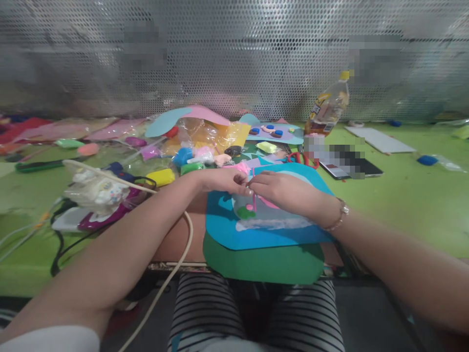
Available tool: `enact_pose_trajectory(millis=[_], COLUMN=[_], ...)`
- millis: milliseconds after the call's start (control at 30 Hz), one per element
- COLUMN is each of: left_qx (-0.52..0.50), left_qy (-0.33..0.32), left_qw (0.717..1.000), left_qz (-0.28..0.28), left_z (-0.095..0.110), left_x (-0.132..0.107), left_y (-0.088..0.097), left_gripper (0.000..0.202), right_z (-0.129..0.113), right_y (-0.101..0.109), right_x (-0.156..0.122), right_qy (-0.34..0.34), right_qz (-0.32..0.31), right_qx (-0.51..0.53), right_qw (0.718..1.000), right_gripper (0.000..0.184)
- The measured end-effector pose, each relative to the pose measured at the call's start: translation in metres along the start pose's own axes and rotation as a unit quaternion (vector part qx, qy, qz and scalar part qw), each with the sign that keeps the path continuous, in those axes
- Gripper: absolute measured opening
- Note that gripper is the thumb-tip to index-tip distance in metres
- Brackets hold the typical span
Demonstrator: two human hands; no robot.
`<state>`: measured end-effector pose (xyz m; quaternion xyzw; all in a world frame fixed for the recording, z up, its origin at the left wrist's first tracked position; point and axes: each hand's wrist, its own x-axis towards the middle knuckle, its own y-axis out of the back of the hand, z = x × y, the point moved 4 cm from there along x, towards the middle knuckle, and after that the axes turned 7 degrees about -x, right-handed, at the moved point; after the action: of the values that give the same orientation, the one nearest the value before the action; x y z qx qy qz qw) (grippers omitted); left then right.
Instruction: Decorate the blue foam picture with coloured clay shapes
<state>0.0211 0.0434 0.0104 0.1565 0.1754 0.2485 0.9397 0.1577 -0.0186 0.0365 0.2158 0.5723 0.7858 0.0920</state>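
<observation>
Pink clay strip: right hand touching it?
Touching. The head view shows the right hand pinching the pink clay strip near its top, above the blue card.

"What sort of place is this?"

"A craft bench. The green table (403,195) is strewn with lumps of coloured clay (161,177), coloured sheets (227,230) and plastic bags (205,129)."

"In a home?"

"It looks more like a workshop booth. A perforated metal wall (234,58) closes off the back, and red scissors (302,159) and a bottle (328,110) sit among the supplies."
</observation>
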Motion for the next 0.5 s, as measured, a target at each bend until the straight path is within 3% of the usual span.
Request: enact_pose_trajectory(millis=[200,333,500], left_qx=[0.012,0.023,0.008], left_qy=[-0.011,-0.009,-0.001], left_qw=[0.999,0.999,0.999], left_qz=[0.052,0.045,0.038], left_z=[-0.0043,-0.007,-0.0091], left_x=[0.0042,0.0084,0.0097], left_y=[0.0023,-0.0001,-0.0011], left_gripper=[0.049,0.058,0.058], right_z=[-0.0044,-0.0088,-0.0079], right_y=[-0.0026,-0.0026,-0.0047], right_x=[0.0029,0.0051,0.0066], right_qy=[0.03,0.063,0.059], right_qz=[0.019,0.045,0.032], right_qx=[0.001,-0.002,-0.01], right_qw=[0.999,0.997,0.998], right_gripper=[0.022,0.019,0.021])
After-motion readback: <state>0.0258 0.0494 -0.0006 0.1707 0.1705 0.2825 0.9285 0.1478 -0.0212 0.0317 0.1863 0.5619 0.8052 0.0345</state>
